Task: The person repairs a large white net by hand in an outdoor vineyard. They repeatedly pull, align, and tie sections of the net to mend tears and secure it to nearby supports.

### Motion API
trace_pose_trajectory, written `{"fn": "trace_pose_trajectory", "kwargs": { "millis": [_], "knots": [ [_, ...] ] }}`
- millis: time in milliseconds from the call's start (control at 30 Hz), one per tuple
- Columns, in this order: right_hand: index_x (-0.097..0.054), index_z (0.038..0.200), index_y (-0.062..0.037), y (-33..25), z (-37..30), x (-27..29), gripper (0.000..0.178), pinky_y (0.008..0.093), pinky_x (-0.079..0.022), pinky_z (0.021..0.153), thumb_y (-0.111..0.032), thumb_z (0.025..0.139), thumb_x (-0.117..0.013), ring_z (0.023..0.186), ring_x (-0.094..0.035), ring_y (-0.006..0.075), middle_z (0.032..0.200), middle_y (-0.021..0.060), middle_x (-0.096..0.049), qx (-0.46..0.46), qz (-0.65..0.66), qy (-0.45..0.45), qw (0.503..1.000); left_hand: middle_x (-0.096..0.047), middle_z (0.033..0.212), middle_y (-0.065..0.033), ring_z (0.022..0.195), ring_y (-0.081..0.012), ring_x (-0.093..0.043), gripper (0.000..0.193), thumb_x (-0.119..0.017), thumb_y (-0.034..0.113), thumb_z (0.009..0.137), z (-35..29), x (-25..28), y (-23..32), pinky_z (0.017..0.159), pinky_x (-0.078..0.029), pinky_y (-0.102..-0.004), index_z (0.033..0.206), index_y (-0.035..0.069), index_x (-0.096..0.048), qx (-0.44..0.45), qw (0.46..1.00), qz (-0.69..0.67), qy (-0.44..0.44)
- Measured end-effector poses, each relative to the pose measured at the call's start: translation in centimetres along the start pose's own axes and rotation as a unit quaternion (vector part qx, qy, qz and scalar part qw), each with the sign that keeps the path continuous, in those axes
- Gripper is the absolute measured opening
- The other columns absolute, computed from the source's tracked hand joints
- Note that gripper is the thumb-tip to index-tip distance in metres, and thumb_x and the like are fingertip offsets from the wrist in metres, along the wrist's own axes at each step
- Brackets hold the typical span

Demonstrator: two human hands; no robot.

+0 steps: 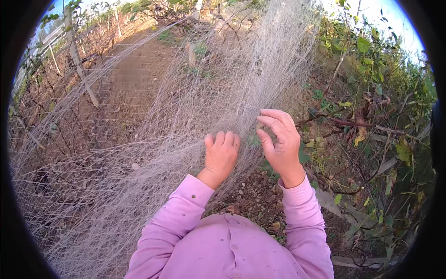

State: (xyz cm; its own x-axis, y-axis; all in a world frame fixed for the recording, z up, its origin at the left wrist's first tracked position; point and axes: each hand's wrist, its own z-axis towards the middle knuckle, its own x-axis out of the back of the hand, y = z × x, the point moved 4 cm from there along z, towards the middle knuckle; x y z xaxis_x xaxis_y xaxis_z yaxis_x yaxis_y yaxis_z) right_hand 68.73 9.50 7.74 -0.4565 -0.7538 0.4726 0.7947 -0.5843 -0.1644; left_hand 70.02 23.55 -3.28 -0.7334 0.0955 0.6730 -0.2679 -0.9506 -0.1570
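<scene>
A pale, fine-meshed net (283, 51) stretches from the top of the view down past my hands and spreads out loosely at the lower left. My left hand (222, 152) is closed around a gathered part of the net, knuckles upward. To its right, my right hand (279, 137) is raised beside the bunched strands. Its thumb and fingers are apart in a curved shape, with nothing visible between them. Whether its fingertips touch the net I cannot tell. Both forearms are in pink sleeves.
Vines with green and browning leaves (371, 111) crowd the right side, with a woody branch (357, 123) reaching toward my right hand. A post (76, 56) leans at the upper left. Below my hands lies brown soil (253, 197) with small stones and dry leaves.
</scene>
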Motion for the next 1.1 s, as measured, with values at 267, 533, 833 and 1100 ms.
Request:
{"fn": "trace_pose_trajectory", "kwargs": {
  "millis": [267,533,833,1100],
  "knots": [
    [-0.066,0.095,-0.0116,3.8,4.9,-4.8,0.027,0.0497,-0.036,0.103,-0.018,0.071,-0.078,0.119,-0.053,0.0296,0.115,0.0055,-0.063,0.133,-0.202,-0.113,0.964,-0.047,0.086,-0.0010,0.088,-0.0196,-0.049,0.018,-0.056,0.019,0.080,-0.1,0.8,0.2,0.084,-0.036,-0.0441,0.095,0.013,-0.061,-0.006,0.999,-0.035,0.023],
    [-0.062,0.086,-0.0108,6.5,2.4,-4.0,0.021,0.0489,-0.038,0.099,-0.017,0.072,-0.077,0.108,-0.054,0.0291,0.106,0.0047,-0.062,0.094,-0.200,-0.054,0.974,-0.056,0.121,-0.0083,0.105,-0.0223,-0.051,0.038,-0.056,0.019,0.083,-0.4,2.7,0.0,0.092,-0.037,-0.0472,0.119,0.009,-0.061,-0.068,0.996,-0.064,0.015],
    [-0.061,0.078,-0.0090,9.0,1.1,-2.6,0.016,0.0437,-0.041,0.084,-0.016,0.077,-0.075,0.090,-0.055,0.0288,0.093,0.0059,-0.059,0.023,-0.156,0.002,0.988,-0.050,0.141,-0.0187,0.125,-0.0341,-0.051,0.053,-0.075,0.018,0.080,3.0,10.4,-1.7,0.107,-0.038,-0.0516,0.128,0.004,-0.058,-0.031,0.965,-0.255,-0.046],
    [-0.061,0.074,-0.0110,10.1,1.0,-3.1,0.016,0.0413,-0.043,0.081,-0.016,0.070,-0.076,0.092,-0.054,0.0263,0.087,0.0033,-0.056,0.008,-0.140,0.021,0.990,-0.068,0.099,-0.0147,0.083,-0.0317,-0.068,0.023,-0.065,-0.002,0.085,7.8,17.4,-2.7,0.078,-0.055,-0.0355,0.107,0.000,-0.068,0.036,0.964,-0.264,0.013]
  ]
}}
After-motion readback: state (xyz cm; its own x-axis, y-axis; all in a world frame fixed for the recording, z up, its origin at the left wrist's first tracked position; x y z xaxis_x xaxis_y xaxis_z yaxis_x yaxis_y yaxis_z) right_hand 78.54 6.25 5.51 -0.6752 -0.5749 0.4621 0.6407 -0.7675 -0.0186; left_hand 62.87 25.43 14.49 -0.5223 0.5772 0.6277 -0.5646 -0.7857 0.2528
